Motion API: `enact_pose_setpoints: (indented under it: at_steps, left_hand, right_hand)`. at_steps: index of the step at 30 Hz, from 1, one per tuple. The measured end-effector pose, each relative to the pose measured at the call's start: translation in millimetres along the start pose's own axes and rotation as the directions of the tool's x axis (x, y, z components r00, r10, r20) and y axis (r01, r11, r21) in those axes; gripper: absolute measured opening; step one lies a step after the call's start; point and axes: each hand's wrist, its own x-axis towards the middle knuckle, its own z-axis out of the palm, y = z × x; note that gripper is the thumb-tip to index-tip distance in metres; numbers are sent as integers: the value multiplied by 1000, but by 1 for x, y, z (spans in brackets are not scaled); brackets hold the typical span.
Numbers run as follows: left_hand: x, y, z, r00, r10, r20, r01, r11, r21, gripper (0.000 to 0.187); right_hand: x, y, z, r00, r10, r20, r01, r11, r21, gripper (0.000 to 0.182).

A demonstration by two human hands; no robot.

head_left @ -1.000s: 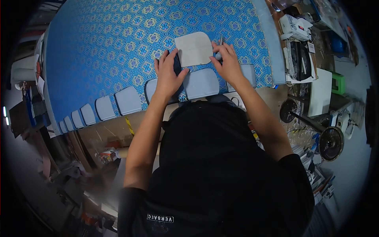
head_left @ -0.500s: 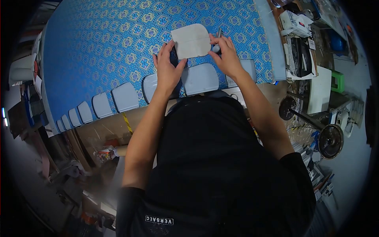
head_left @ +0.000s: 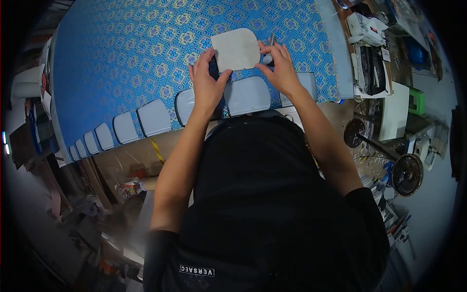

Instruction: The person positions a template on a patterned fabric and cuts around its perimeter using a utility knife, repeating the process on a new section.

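A pale cream panel with rounded corners on its right side (head_left: 237, 50) lies on the blue patterned cloth (head_left: 160, 44). At its left edge is my left hand (head_left: 208, 82), fingers apart, the fingertips and thumb touching the edge and lower corner. My right hand (head_left: 281, 70) is at the panel's right edge, fingers spread, with the thumb at the lower right corner. A small metal tool with a round end (head_left: 267, 59) lies beside the panel, partly under my right fingers. Below the panel, a grey rounded piece (head_left: 247, 96) rests at the table's near edge.
Several more grey rounded pieces (head_left: 154, 118) line the near edge toward the left. To the right stand a shelf with a white box (head_left: 366, 29), a green stool (head_left: 416, 100) and a round metal fan-like object (head_left: 407, 174). A yellow-black strip (head_left: 157, 150) hangs below the edge.
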Motion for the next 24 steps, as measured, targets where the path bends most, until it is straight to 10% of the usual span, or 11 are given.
enact_pose_setpoints:
  at_steps: [24]
  left_hand:
    - [0,6,-2,1000,-22,13,22,999,30,75]
  right_hand:
    - [-1,-2,-2,1000,21,0,-21,1000,20,39]
